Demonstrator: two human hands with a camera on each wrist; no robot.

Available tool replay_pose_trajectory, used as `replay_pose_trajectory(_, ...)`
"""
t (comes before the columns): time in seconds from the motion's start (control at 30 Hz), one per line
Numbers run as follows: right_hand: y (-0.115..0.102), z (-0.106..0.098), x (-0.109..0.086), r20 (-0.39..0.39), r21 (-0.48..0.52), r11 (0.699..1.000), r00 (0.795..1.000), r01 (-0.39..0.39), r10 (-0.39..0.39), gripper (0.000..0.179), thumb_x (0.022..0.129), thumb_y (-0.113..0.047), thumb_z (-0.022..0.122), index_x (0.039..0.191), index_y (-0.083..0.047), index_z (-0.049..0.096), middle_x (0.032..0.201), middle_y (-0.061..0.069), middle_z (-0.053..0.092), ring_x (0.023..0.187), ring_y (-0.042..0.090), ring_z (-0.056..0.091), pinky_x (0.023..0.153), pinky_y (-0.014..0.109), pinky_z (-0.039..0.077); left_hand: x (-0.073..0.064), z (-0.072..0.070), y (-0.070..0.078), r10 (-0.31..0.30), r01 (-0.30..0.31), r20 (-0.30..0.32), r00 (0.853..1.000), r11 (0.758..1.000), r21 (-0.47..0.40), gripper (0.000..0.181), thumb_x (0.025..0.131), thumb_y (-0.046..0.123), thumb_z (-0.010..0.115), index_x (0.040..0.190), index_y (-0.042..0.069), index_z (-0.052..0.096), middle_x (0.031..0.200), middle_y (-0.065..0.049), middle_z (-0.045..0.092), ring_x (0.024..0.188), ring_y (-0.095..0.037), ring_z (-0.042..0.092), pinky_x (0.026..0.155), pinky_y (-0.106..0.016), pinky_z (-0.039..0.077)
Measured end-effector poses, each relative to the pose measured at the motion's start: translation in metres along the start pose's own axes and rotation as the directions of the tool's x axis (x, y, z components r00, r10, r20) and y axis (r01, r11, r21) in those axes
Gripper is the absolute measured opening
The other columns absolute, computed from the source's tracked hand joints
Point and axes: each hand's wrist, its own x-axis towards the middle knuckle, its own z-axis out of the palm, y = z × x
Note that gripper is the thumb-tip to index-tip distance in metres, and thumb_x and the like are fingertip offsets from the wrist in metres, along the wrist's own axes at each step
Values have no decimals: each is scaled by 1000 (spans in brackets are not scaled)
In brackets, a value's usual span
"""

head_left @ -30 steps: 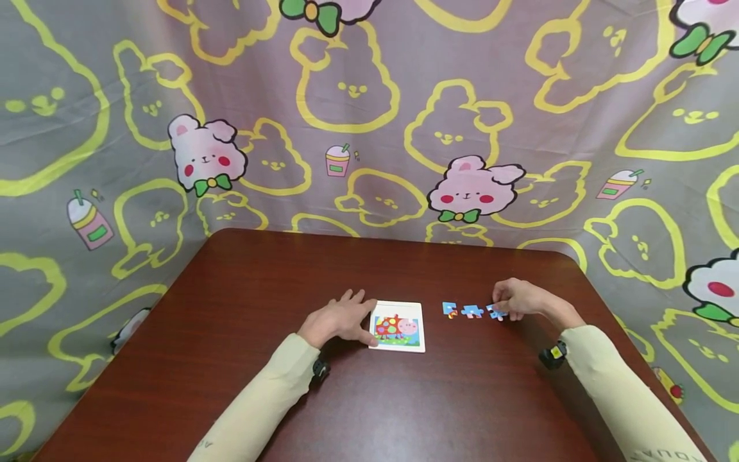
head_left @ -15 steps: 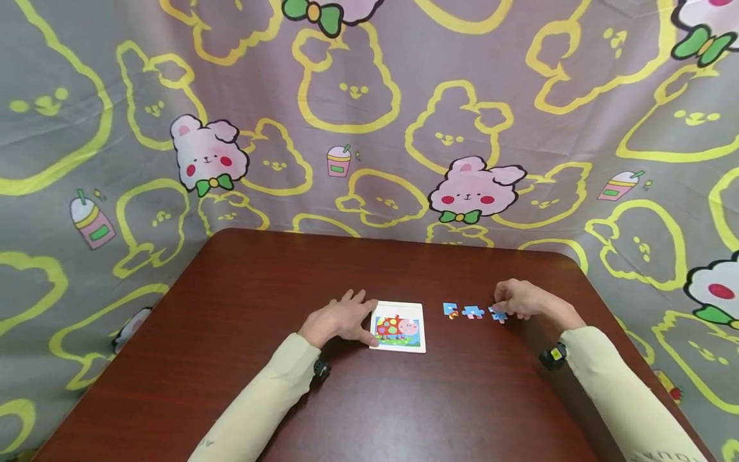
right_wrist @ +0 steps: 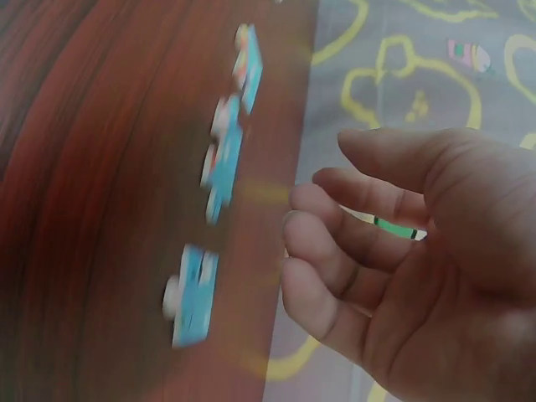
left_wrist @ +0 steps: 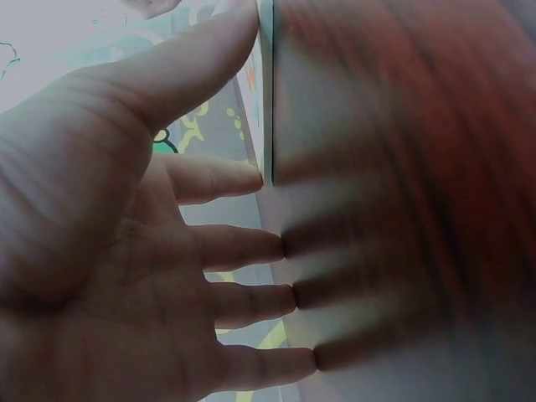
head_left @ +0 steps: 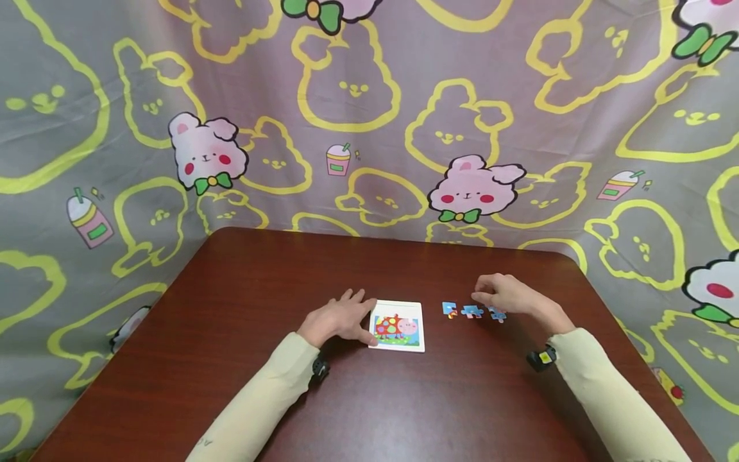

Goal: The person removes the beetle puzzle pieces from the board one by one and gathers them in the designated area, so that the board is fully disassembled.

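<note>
My left hand (head_left: 342,317) has its fingers spread on the table, thumb and index finger at the left edge of a white puzzle tray (head_left: 395,308). The tray bears a picture of a pig's face and a red spotted body. In the left wrist view, the left fingertips (left_wrist: 276,245) press the tabletop. To the tray's right lie three jigsaw pieces in a row: a left piece (head_left: 449,309), a middle piece (head_left: 472,312) and a right piece (head_left: 497,315), partly hidden. Over these hovers my right hand (head_left: 508,294), fingers loosely bent, holding nothing in the right wrist view.
The dark red-brown table (head_left: 369,398) has rounded far corners. A grey curtain (head_left: 369,167) with yellow outlines and printed rabbits hangs behind it and along both sides. Each wrist wears a small black camera, such as the right one (head_left: 541,359).
The right hand has let go of the rightmost puzzle piece, lifted and moved left over the row. That piece now lies slightly turned. The left hand and tray have stayed put.
</note>
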Motion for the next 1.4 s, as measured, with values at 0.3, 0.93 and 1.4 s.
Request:
replay_pose_trajectory(0.3, -41, 20, 12, -24, 72, 992, 995, 99, -98, 14, 97, -24, 63, 98, -10, 67, 74, 12, 64, 55, 18, 57, 49, 28, 46, 1, -1, 1, 11, -11, 6, 1000, 1000, -2, 93, 82, 56, 72, 156, 19, 30, 163, -16, 20, 151, -41, 15, 116, -62, 23)
replay_pose_trajectory(0.93, -95, 49, 41, -5, 19, 966, 966, 258, -258, 8, 90, -20, 71, 93, -21, 63, 71, -7, 60, 59, 8, 53, 55, 23, 45, 0, -1, 0, -7, 7, 7, 1000, 1000, -16, 93, 82, 56, 72, 156, 19, 30, 164, -16, 19, 151, -41, 13, 116, -62, 23)
replay_pose_trajectory(1.4, -114, 65, 59, 29, 53, 954, 955, 295, -296, 13, 91, -21, 69, 101, -12, 66, 78, -5, 65, 62, 6, 54, 56, 22, 44, 1, -1, 1, -5, 5, 9, 1000, 1000, -24, 93, 82, 57, 72, 155, 18, 31, 163, -17, 19, 151, -41, 14, 116, -63, 23)
